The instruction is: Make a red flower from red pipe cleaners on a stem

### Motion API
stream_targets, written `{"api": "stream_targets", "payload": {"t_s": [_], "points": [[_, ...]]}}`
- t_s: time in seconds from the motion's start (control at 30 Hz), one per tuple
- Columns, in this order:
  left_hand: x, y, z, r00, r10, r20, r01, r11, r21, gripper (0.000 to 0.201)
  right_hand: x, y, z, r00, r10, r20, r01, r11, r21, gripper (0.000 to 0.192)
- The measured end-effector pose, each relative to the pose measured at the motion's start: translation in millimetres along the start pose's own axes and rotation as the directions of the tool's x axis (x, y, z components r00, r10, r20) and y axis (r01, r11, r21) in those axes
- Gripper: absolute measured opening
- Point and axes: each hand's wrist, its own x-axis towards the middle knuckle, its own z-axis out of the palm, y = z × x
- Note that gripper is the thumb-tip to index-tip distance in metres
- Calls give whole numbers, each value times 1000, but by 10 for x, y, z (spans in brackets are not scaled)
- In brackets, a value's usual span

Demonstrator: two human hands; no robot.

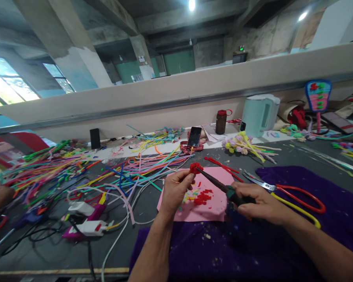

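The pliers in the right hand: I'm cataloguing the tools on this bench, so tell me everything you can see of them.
The pliers are slim and long-nosed, with dark metal jaws tapering to a point and dark green grips. The right hand wraps the handles, hiding most of them. They point up and left over a pink sheet, their tips meeting a fuzzy red coil that the left hand pinches. Whether the tips grip the coil is unclear.
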Motion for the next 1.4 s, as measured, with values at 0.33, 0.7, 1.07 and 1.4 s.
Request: {"api": "stream_targets", "payload": {"t_s": [0.33, 0.7, 1.07, 1.4], "points": [[-2, 5, 13, 1000, 11, -10, -11, 1000, -23, 24, -22, 79, 53, 967, 220, 126, -251, 767, 590, 27], [1, 3, 20, 1000, -21, -18, 21, 999, -28, 23, -4, 76, 3, 992, 100, 73, -122, 893, 434, 30], [28, -27, -58, 956, -173, 236, 271, 830, -488, 25, -46, 32, -82, 999, -47, -7, 47, 996, 74, 32], [20, -21, -46, 939, -177, 296, 313, 799, -513, 24, -38, -15, -20, 999, -52, 5, 52, 995, -83, 28]]}}
